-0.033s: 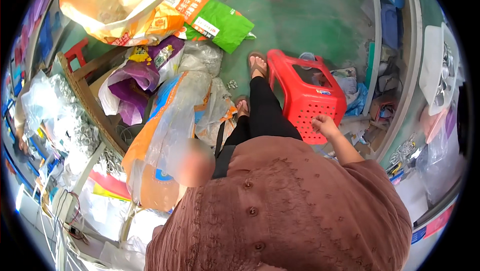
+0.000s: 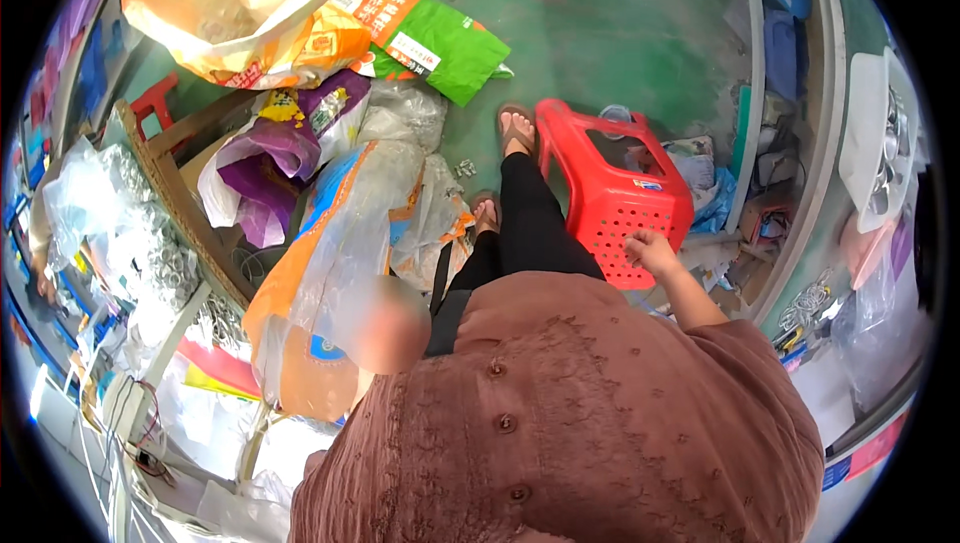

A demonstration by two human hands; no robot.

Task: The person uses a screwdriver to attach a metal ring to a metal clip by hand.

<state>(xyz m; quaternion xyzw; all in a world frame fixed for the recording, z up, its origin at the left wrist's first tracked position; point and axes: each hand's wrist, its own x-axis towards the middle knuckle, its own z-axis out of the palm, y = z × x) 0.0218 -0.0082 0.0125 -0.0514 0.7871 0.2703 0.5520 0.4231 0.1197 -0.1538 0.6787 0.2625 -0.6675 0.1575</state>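
Observation:
My right hand [image 2: 653, 253] hangs in front of the perforated seat of a red plastic stool [image 2: 590, 218], its fingers loosely bent with small gaps and nothing visible in them. Whether it touches the stool I cannot tell. The stool seems to lie on its side, legs pointing away. On the left, a smeared, skin-coloured patch, apparently my left hand [image 2: 388, 331], covers part of a large clear-and-orange plastic sack [image 2: 335, 243]. Its fingers and anything in them cannot be made out. My feet in brown sandals stand on the green floor [image 2: 590, 33].
At the far left lies a big open orange-and-white sack [image 2: 170, 3] beside a green-and-orange bag [image 2: 440, 53]. A purple-and-white bag [image 2: 285, 148] rests by a worn frame [image 2: 180, 198]. Another person's hand [image 2: 45, 283] shows at the left rim. A white tray [image 2: 865, 133] of metal pieces stands right.

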